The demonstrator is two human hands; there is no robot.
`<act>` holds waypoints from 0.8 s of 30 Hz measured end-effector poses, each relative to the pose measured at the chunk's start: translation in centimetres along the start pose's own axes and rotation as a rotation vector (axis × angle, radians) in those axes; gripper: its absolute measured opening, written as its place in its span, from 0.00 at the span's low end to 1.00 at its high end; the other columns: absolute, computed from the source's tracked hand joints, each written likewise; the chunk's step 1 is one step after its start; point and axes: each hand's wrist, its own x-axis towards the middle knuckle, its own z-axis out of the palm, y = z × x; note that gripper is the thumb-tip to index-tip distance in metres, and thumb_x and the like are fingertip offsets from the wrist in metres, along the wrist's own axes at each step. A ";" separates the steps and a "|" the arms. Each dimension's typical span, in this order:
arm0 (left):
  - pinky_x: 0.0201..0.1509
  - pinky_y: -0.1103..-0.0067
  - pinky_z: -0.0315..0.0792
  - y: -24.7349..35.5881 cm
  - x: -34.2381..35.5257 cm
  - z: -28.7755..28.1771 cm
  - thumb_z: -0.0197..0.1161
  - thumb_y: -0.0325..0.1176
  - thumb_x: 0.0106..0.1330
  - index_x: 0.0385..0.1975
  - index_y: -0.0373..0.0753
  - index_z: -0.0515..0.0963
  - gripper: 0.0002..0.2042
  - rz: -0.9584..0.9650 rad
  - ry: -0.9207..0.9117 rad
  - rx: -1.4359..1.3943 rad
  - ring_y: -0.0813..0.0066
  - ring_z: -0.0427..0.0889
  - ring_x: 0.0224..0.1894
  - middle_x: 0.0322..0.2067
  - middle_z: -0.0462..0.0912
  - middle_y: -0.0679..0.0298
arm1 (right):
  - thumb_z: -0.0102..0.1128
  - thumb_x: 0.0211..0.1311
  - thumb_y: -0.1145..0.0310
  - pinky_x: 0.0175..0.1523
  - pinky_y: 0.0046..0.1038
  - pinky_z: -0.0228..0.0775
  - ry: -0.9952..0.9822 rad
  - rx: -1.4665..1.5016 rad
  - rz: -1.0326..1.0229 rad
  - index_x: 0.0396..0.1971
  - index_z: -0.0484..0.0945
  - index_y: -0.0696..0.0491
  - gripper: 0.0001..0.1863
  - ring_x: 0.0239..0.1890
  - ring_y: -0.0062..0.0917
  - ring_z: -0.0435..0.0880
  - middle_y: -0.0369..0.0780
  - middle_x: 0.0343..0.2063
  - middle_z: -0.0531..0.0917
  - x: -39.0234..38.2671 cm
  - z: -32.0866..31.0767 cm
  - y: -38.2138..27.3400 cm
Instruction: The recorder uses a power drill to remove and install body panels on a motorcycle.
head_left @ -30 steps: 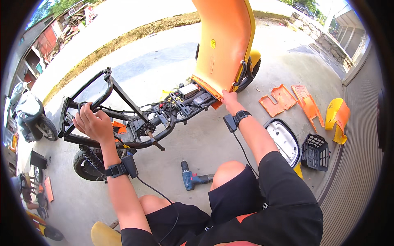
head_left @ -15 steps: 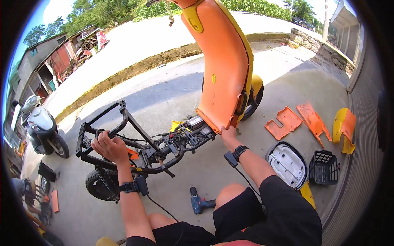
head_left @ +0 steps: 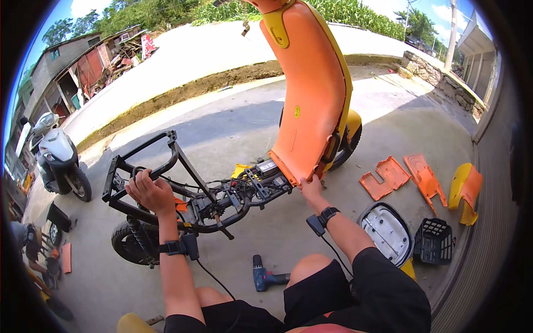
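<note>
A partly stripped scooter stands across the middle, its black frame (head_left: 183, 166) bare at the left and a large orange body panel (head_left: 311, 94) with yellow edging rising at the right. My left hand (head_left: 152, 192) is closed around a black tube at the left end of the frame, next to a looped cable. At the panel's lower corner, my right hand (head_left: 312, 190) pinches the orange edge between thumb and fingers. Wiring and a silver box (head_left: 266, 166) lie exposed in the frame between my hands. Straps with small black boxes circle both wrists.
A cordless drill (head_left: 268, 275) lies on the concrete before my knees. To the right are orange panels (head_left: 385, 177), an upturned seat-like part (head_left: 387, 233), a black basket (head_left: 435, 241) and a yellow-orange cover (head_left: 465, 191). A silver scooter (head_left: 58, 158) stands far left.
Both hands keep their places on the frame and panel. The view has shifted slightly, so the upright panel sits a little farther right and lower in the picture.
</note>
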 end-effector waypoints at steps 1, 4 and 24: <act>0.71 0.57 0.51 0.0 -0.1 0.1 0.56 0.22 0.50 0.43 0.41 0.73 0.17 0.006 0.008 0.000 0.57 0.70 0.56 0.45 0.76 0.63 | 0.56 0.67 0.69 0.25 0.23 0.72 0.015 -0.024 -0.015 0.55 0.65 0.56 0.19 0.27 0.24 0.85 0.42 0.35 0.81 0.1 -0.3 -0.1; 0.71 0.57 0.51 -0.4 -0.1 -0.3 0.56 0.22 0.51 0.43 0.41 0.73 0.17 0.013 -0.008 0.004 0.57 0.70 0.56 0.45 0.76 0.63 | 0.57 0.64 0.69 0.35 0.27 0.75 0.015 -0.089 -0.025 0.58 0.64 0.57 0.24 0.33 0.31 0.86 0.47 0.41 0.81 0.8 -0.5 -0.6; 0.74 0.58 0.46 0.3 5.2 -5.4 0.55 0.35 0.61 0.39 0.36 0.75 0.11 0.133 -0.443 -0.077 0.55 0.69 0.58 0.41 0.77 0.55 | 0.58 0.61 0.61 0.60 0.39 0.65 0.105 -0.983 -1.134 0.52 0.72 0.58 0.23 0.54 0.42 0.75 0.50 0.46 0.79 -3.4 -3.7 -28.8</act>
